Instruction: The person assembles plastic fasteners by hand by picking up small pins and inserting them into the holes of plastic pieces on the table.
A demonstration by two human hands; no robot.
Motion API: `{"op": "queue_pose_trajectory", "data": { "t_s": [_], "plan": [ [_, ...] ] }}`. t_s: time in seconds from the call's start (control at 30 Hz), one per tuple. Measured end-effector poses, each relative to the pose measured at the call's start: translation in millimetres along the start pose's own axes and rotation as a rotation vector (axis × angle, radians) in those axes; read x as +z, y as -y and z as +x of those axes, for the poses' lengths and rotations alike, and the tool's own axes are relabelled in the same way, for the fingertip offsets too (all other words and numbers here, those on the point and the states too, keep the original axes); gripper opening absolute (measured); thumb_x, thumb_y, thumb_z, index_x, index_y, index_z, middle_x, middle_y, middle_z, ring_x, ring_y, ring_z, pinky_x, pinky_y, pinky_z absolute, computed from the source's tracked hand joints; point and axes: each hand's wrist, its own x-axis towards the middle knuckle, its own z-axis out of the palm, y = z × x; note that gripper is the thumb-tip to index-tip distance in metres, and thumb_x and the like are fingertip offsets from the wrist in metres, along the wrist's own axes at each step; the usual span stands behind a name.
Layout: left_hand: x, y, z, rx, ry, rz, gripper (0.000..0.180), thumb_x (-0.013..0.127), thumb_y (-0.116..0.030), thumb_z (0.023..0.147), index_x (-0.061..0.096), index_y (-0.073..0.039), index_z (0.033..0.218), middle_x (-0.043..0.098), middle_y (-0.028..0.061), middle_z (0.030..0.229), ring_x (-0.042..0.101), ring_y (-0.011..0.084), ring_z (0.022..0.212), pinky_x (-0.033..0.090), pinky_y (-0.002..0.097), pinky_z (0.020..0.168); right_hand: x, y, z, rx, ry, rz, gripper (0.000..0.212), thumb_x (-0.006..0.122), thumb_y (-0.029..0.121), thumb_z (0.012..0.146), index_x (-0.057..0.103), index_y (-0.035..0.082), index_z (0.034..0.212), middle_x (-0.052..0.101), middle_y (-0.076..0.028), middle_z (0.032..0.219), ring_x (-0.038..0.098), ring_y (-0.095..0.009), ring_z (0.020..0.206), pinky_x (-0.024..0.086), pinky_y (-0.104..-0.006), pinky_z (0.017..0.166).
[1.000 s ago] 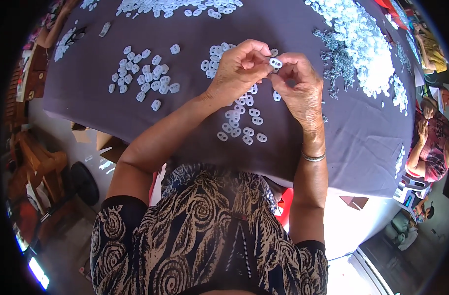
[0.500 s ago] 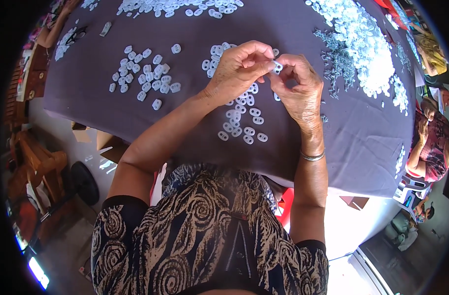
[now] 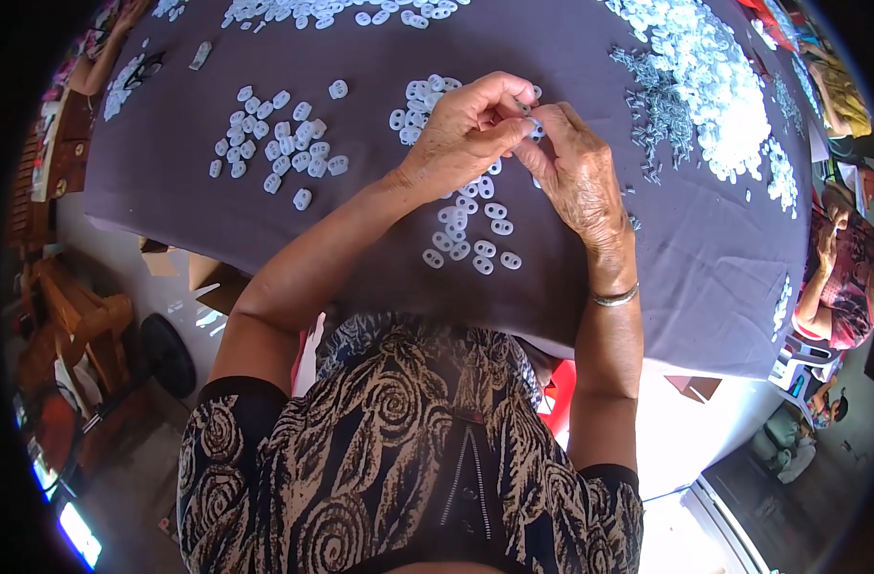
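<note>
My left hand (image 3: 465, 134) and my right hand (image 3: 575, 177) meet above a table under a dark purple cloth (image 3: 379, 258). Between their fingertips they pinch a small white plastic piece (image 3: 531, 124), mostly hidden by the fingers. Under and below the hands lies a loose cluster of small white two-hole pieces (image 3: 475, 234). A silver bangle (image 3: 617, 297) circles my right wrist.
A second group of white pieces (image 3: 279, 143) lies to the left. A large heap of white pieces (image 3: 705, 72) and small grey metal parts (image 3: 657, 115) sit at the upper right. Another person (image 3: 843, 273) sits at the right edge. Wooden furniture (image 3: 68, 316) stands left.
Both hands stay pinched together over the same spot; only the fingers shift slightly around the small piece.
</note>
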Motion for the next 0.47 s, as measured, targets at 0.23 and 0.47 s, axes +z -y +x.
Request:
{"op": "queue_pose_trajectory", "data": {
  "t_s": [0.23,0.47],
  "plan": [
    [-2.0,3.5,2.6,0.013,0.015,-0.021,0.024,0.055,-0.001,0.087,0.055,-0.004,0.111,0.059,0.0014,0.090,0.055,0.0065,0.085,0.047,0.0225,0.075,6.7,1.5,-1.9,-0.006,0.053,0.010,0.024,0.065,0.019,0.083,0.050,0.000,0.085,0.057,-0.017,0.076,0.058,-0.037,0.069,0.047,-0.0394,0.058],
    [-1.9,-3.1,-1.1,0.020,-0.015,-0.037,0.027,0.058,-0.005,0.086,0.055,-0.007,0.113,0.058,0.0012,0.092,0.054,0.0084,0.091,0.045,0.0243,0.081,7.7,6.2,-1.7,0.080,0.059,0.020,0.022,0.058,0.021,0.090,0.048,0.002,0.088,0.057,-0.020,0.073,0.060,-0.038,0.069,0.047,-0.0410,0.056]
  ]
}}
